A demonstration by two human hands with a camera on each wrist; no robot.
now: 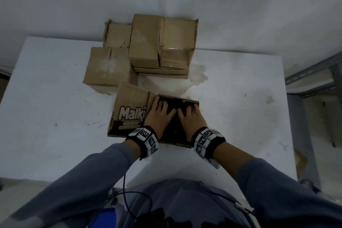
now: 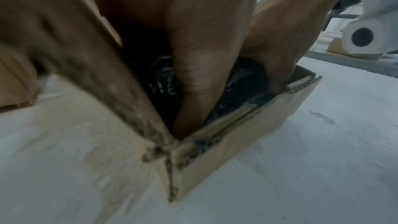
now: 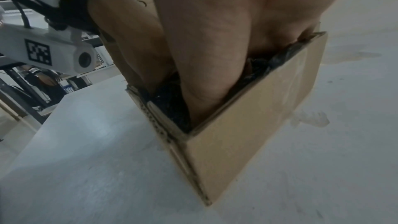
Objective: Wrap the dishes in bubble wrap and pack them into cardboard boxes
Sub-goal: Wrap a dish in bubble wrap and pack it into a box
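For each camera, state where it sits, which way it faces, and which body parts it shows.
Head: looks down on the table, the open box and stacked boxes; shows both sleeves, left hand and right hand.
Left wrist: looks along the left hand's fingers into the box onto black wrap.
Right wrist: looks along the right hand's fingers into it.
Shared: box, wrap, and each wrist view shows the other hand.

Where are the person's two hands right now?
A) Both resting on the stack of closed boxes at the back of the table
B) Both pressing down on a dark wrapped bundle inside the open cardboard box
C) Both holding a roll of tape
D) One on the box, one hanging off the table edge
B: the left hand and right hand lie side by side, fingers spread on the dark wrapped bundle inside the open box.
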